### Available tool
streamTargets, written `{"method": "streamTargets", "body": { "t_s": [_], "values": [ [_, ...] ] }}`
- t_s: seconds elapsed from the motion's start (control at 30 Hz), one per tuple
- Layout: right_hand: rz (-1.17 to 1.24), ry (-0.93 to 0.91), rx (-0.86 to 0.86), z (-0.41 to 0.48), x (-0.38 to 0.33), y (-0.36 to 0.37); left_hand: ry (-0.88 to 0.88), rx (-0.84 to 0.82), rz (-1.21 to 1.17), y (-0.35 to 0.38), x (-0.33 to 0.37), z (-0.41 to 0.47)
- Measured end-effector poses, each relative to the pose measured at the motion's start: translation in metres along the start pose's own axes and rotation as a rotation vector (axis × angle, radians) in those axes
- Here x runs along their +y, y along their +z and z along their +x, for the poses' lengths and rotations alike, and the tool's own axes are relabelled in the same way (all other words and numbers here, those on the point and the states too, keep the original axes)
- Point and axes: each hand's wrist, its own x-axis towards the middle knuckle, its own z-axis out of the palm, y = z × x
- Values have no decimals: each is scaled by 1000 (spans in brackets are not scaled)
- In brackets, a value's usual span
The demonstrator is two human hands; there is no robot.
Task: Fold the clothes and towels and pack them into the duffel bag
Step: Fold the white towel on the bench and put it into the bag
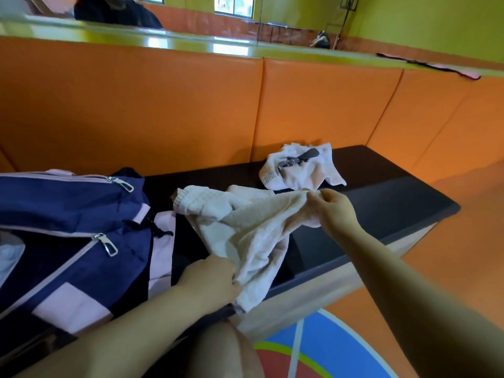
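One orange padded wall (163, 110) fills the back, with two upright seams showing plainly in it. Against its foot stands one long dark bench (381, 192), which carries everything else.

One duffel bag (68, 208), navy with pale pink panels and trim, lies on the left end of the bench, reaching out of view at the left. Two silver zipper pulls show on it, one near its top edge (122, 184) and one lower down (107, 245).

Three pieces of cloth are in view. The largest, one cream-and-pink towel (259, 230), is just right of the bag, held up off the bench and stretched slackly between the two hands, with its lower folds hanging over the bench's front edge. Beyond it, near the wall, one white crumpled cloth (297, 167) with a dark printed mark lies alone on the bench, apart from the bag. The smallest, one white ribbed piece (199, 203), sits bunched behind the held towel's upper left, close to the bag's end.

Two bare arms reach in from below. The left grip (210, 279) has its fingers curled round the towel's near, lower edge. The right grip (335, 211) pinches the towel's far, upper corner between fingertips and thumb.
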Motion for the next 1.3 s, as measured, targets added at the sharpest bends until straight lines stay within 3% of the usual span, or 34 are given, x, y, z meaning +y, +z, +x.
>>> {"method": "streamTargets", "body": {
  "t_s": [0.23,0.4,0.53,0.73,0.9,1.17,1.3],
  "values": [
    [-20,-56,7,0,-15,-22,-45,321,-164,-44,-35,-3],
    [143,48,-130,-3,-33,-29,-39,509,-260,-92,-49,-9],
    [257,127,-154,-10,-47,-32,20,608,-177,-120,-56,-19],
    [265,83,-41,-19,-65,-53,108,559,-80,-159,-64,-35],
    [196,19,-199,-29,-86,-78,139,567,28,-191,-61,-53],
    [196,-225,-149,-28,-118,-100,165,773,16,-236,-57,-67],
    [366,-281,-120,-36,-142,-117,212,811,23,-261,-52,-73]
  ]
}}
